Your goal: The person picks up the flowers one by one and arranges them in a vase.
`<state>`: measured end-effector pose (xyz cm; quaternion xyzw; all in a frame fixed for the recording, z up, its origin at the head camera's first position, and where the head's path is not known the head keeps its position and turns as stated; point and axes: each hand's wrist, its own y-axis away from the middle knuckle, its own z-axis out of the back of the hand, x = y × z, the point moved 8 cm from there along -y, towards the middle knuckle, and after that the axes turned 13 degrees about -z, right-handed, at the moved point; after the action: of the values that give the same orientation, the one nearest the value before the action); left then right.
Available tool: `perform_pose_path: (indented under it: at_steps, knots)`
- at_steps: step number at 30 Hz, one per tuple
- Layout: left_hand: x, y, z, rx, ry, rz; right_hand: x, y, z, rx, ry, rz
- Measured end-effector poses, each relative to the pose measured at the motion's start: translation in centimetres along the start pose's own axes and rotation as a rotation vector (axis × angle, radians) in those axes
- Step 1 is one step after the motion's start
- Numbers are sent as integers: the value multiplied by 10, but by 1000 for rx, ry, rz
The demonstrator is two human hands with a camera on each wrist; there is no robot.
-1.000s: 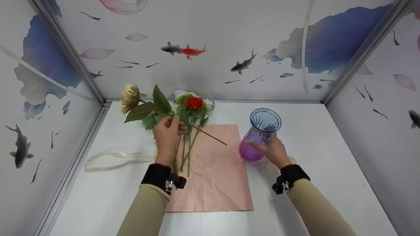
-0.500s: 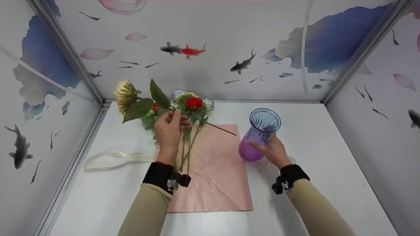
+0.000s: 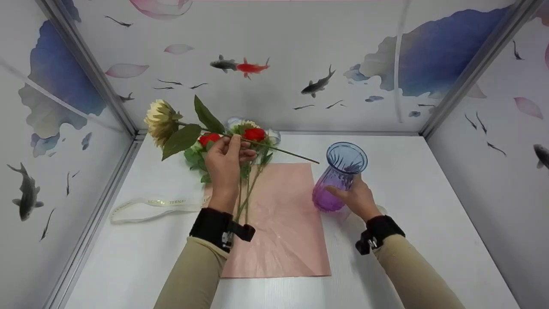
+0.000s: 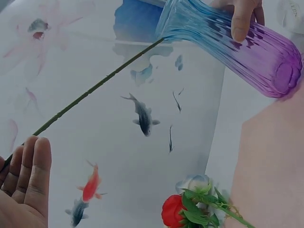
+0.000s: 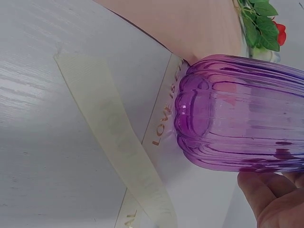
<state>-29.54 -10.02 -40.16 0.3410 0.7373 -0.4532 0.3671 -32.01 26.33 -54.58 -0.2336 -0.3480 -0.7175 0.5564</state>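
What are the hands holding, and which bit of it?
The left hand pinches a yellow flower by its stem; the right hand holds the vase by its purple part.

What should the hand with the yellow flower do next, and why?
Probably the left hand should ease the stem over the vase. The right hand is holding the vase, and in the head view the stem points toward its open mouth but ends just short of it.

Soft greyish light leaves faint shadows (glare streaks the table (image 5: pixel 28 118)).
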Motion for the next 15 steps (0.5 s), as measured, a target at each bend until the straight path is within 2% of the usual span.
perform_pose_path:
  at_steps: [4,15]
  knots:
    - [-6,-3,-7,14,-5,-33,-1,-1,-1,18,-2,-11]
    - [-10,-2,-22,51,25,-24,0,0,-1,19,-7,-26]
